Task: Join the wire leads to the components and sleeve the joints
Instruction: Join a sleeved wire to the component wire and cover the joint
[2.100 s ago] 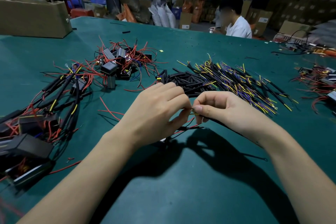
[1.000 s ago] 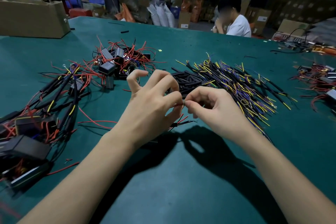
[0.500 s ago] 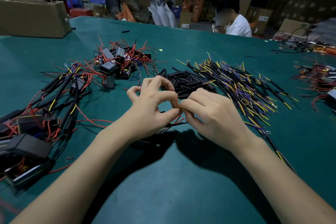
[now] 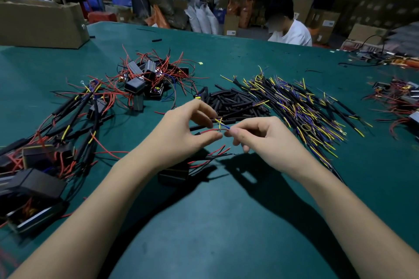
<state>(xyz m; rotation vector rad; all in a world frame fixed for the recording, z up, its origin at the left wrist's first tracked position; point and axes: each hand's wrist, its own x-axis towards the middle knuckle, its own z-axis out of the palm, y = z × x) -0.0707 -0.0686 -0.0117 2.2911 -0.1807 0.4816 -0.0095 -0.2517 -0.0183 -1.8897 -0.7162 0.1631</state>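
We hold a red wire lead (image 4: pixel 209 130) running left to right above the green table (image 4: pixel 226 222), just nearer to us than the pile of black sleeves (image 4: pixel 235 102). Our left hand (image 4: pixel 179 136) pinches it between curled thumb and forefinger; our right hand (image 4: pixel 260 138) pinches a blue lead (image 4: pixel 227 127) meeting its end. The joint itself is too small to make out.

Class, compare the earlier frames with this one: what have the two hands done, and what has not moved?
The left hand and right hand have drawn slightly apart, exposing a red lead meeting a blue lead between their fingertips. The sleeve pile and component pile stayed put.
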